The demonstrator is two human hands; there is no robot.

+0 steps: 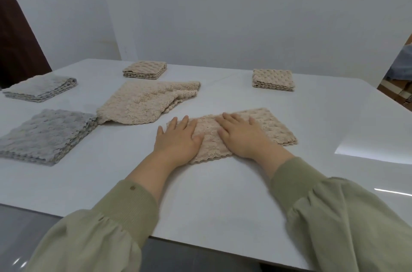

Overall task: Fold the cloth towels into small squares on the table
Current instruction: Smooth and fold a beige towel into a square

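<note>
**Both hands flat on the beige towel, middle of the frame**

So the folded beige towel lies on the white table, just right of the centre of the frame, and both hands are pressed down on it. The left hand sits palm-down over the towel's left end, fingers straight and a little spread, thumb stuck out to the left. The right hand lies flat just beside it on the towel's middle, fingers stretched out toward the upper left, thumb held apart. Neither hand grips or pinches anything, it's just flat palms on cloth. The right end of the towel pokes out past the right hand and shows layered scalloped edges.

Other stuff on the table:
- a loose rumpled beige towel up and left of the hands
- a flat grey towel at the left edge, its corner meeting the rumpled one
- a folded grey pile in the upper left
- two small beige folded squares at the far side, one top-middle and one toward the upper right

Green sleeves fill the bottom corners.
</note>
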